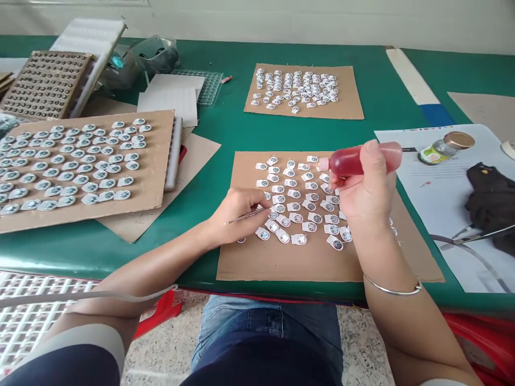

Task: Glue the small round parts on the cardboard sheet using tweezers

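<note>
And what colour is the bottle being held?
The bottle is pinkish red, best seen in the head view.

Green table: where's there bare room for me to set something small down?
Bare green table shows between the near cardboard and far cardboard, and between the near cardboard and the brown sheet on the left. The near cardboard's front strip is bare too. Its middle is crowded: white-tabbed discs, left hand, right hand.

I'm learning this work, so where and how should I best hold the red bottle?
I'd grip the red bottle around its body, coming from the right: it is long, rounded and roughly level, with its narrow nozzle pointing left. The right hand holds it by the body too, leaving the nozzle free.
</note>
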The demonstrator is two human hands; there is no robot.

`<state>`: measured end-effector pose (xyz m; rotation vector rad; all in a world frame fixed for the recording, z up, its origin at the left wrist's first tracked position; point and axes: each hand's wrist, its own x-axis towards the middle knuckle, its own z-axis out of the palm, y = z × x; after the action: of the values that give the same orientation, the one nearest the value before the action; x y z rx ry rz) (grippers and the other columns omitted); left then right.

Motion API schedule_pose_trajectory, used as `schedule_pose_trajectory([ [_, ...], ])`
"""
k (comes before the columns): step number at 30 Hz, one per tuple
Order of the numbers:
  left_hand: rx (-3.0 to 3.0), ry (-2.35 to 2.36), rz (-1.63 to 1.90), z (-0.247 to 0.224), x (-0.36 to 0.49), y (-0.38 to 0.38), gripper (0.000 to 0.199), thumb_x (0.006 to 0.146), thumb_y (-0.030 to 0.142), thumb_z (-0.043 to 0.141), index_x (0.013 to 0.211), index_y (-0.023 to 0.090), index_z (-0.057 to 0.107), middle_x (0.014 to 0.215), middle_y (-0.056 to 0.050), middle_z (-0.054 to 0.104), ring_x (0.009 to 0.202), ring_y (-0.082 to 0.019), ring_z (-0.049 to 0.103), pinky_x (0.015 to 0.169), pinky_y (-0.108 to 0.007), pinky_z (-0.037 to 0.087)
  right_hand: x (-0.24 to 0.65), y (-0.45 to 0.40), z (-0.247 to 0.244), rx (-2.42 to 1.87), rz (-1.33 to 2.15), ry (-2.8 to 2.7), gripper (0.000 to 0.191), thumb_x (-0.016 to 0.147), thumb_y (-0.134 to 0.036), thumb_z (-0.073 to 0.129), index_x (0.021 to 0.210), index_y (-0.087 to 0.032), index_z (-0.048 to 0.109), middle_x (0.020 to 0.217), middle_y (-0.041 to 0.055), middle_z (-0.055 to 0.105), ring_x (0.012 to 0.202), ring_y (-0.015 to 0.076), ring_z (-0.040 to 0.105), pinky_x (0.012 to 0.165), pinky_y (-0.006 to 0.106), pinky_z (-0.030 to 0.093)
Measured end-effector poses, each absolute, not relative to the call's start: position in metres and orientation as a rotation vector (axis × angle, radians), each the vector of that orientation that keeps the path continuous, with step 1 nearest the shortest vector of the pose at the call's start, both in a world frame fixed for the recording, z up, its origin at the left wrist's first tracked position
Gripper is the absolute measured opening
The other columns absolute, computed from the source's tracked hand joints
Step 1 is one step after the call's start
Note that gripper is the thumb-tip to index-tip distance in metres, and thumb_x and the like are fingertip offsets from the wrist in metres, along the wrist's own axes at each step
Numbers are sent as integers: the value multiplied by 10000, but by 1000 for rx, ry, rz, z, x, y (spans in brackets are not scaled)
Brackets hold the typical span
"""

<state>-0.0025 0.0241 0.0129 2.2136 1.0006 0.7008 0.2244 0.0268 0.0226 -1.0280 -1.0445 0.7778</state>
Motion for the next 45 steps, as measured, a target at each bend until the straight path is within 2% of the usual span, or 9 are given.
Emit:
schedule_pose_trajectory([
  [5, 2259, 899, 642, -2, -2, 23, 112, 737, 92, 546, 774, 146, 637, 689, -6, 645, 564, -77, 546, 515, -196, 385, 221, 24, 17, -1085, 686, -1074, 211, 889, -422, 398, 829, -227, 344, 543, -33, 487, 556, 165, 613, 432, 237, 420],
  [9, 2317, 859, 639, -6, 0, 25, 94, 750, 105, 541, 768, 148, 623, 716, -7, 645, 624, -92, 572, 546, -201, 400, 214, 20, 19, -996, 700, -1027, 201, 869, -406, 460, 806, -219, 420, 547, -31, 503, 540, 169, 613, 400, 241, 422],
  [14, 2311, 843, 637, -8, 1, 24, 90, 757, 109, 531, 748, 141, 614, 692, -4, 632, 608, -92, 563, 535, -203, 398, 208, 18, 16, -958, 689, -967, 220, 823, -421, 545, 780, -209, 500, 595, -24, 531, 562, 169, 620, 379, 240, 429],
  [20, 2317, 860, 626, -9, 2, 24, 98, 770, 118, 516, 771, 139, 612, 707, -14, 628, 614, -100, 562, 532, -212, 398, 209, 17, 16, -986, 742, -984, 237, 803, -421, 561, 741, -195, 529, 576, -3, 538, 553, 183, 618, 338, 241, 391],
  [26, 2490, 808, 576, -11, 6, 18, 114, 769, 85, 464, 719, 138, 551, 644, -8, 553, 602, -112, 500, 548, -243, 385, 205, 15, 14, -1077, 800, -1028, 253, 753, -421, 624, 742, -177, 557, 579, -8, 546, 490, 146, 579, 360, 243, 407],
  [29, 2708, 761, 495, -12, 10, 11, 141, 754, 68, 449, 645, 137, 508, 628, -28, 512, 606, -136, 467, 563, -273, 388, 201, 15, 9, -1199, 679, -1127, 272, 706, -449, 666, 728, -191, 583, 618, -3, 565, 530, 130, 572, 438, 262, 454],
  [33, 2979, 659, 448, -13, 13, 2, 144, 761, 53, 435, 667, 128, 512, 668, -62, 532, 634, -175, 479, 567, -309, 403, 195, 14, 2, -1329, 515, -1356, 281, 703, -449, 669, 711, -181, 584, 697, 10, 593, 646, 122, 576, 584, 277, 490],
  [45, 3207, 575, 556, -19, 14, -5, 189, 810, 30, 393, 693, 110, 518, 651, -90, 583, 626, -194, 532, 550, -319, 417, 187, 13, -6, -1409, 366, -1568, 261, 710, -407, 680, 760, -171, 580, 725, 13, 615, 662, 120, 575, 595, 267, 487],
])
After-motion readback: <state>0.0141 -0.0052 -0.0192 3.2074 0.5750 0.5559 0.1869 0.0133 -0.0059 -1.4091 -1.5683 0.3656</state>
